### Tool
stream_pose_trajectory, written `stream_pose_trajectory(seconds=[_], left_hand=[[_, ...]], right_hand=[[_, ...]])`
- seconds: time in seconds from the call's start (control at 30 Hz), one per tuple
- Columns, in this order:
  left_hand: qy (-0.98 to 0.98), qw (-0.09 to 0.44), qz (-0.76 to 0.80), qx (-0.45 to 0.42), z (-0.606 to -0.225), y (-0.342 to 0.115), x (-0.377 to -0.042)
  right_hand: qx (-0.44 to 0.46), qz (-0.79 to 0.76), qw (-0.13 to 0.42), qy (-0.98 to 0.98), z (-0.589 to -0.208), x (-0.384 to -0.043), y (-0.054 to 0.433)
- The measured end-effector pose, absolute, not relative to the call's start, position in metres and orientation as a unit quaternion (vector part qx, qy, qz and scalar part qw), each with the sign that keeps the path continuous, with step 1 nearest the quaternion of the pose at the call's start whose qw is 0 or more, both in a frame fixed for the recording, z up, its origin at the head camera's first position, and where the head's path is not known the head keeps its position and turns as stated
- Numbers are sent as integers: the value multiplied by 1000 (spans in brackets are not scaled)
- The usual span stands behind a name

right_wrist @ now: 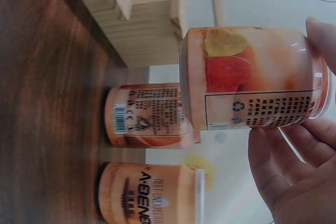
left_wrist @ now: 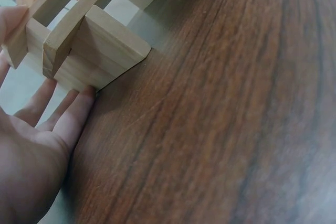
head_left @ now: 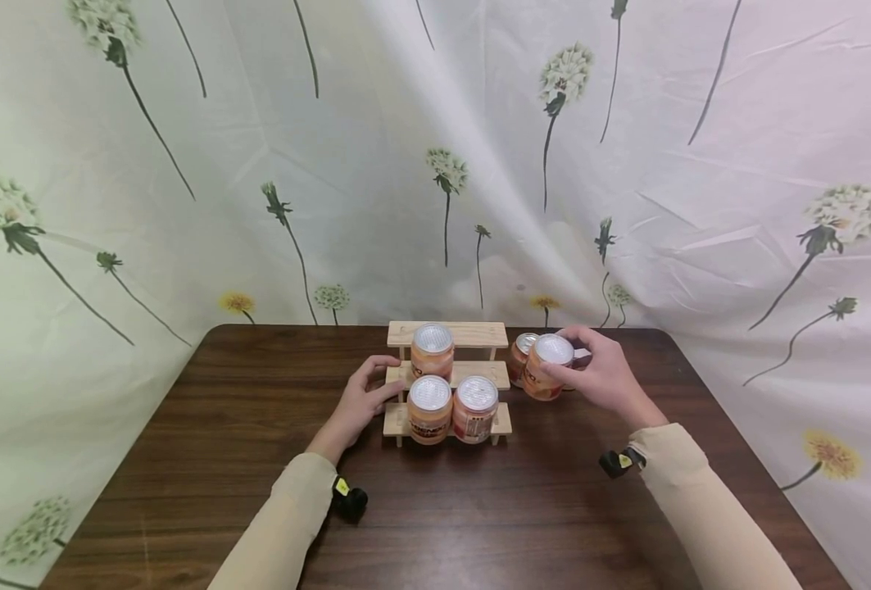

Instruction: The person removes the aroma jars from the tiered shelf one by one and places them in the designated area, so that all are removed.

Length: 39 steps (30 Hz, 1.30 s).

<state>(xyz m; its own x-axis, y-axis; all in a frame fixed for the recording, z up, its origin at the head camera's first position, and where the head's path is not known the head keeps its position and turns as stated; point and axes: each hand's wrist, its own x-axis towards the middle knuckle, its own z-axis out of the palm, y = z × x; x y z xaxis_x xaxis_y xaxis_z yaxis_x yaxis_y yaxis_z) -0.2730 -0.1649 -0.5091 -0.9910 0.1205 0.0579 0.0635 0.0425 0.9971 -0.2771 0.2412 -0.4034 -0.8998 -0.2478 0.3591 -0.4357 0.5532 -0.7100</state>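
A three-step wooden rack (head_left: pixel 485 374) stands on the table. My left hand (head_left: pixel 361 401) holds its left end, thumb and index finger at the middle step and the other fingers extended against the side panel (left_wrist: pixel 105 45). One orange-labelled can (head_left: pixel 433 352) with a silvery lid sits on the middle step. On the lowest step, two similar cans stand side by side: a left can (head_left: pixel 429 411) and a right can (head_left: pixel 475 411). To the right of the rack, my right hand (head_left: pixel 603 370) grips another can (right_wrist: pixel 252 80) near its lid, above the table.
Two more cans stand on the table beyond the held one, a nearer-rack can (right_wrist: pixel 149 115) and another can (right_wrist: pixel 149 192). A dandelion-patterned cloth (head_left: pixel 376 205) hangs behind the dark wooden table (head_left: pixel 494 516).
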Motion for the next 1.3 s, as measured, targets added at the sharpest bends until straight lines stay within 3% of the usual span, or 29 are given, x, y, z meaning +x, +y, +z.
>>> stream_pose_trajectory(seconds=[1.3], left_hand=[[725,10,685,70,-509,-165,-272]], right_hand=[[194,405,70,-891,-460,-280,240]])
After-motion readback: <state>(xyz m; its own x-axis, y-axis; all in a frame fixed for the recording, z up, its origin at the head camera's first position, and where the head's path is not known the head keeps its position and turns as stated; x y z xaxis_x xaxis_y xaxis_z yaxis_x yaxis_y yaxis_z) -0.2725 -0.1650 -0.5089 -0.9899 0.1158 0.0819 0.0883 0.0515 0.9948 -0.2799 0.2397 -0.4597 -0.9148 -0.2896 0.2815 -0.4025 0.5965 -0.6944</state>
